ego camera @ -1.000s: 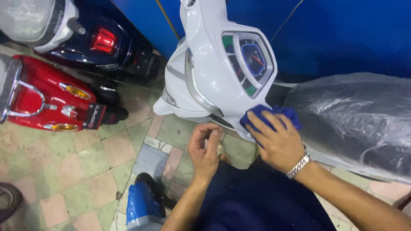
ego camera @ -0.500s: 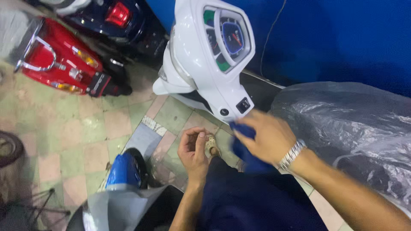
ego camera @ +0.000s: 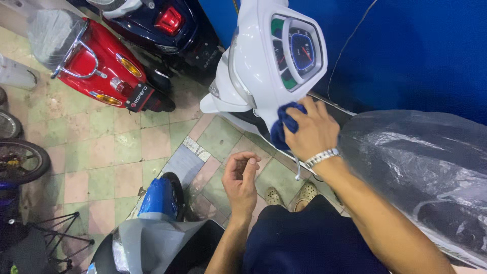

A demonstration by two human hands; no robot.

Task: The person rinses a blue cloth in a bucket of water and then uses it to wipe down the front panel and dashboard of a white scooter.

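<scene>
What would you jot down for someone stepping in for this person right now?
Right hand: presses a blue cloth against the lower edge of the white scooter's handlebar cover, just below the speedometer.
Left hand: empty, fingers loosely curled, hanging over the tiled floor.
Seat to the right is wrapped in clear plastic.
Done: cannot tell how much has been wiped.
Left: probably the rest of the white cover.

Crumpled blue cloth (ego camera: 283, 126) against white scooter (ego camera: 258, 66)
</scene>
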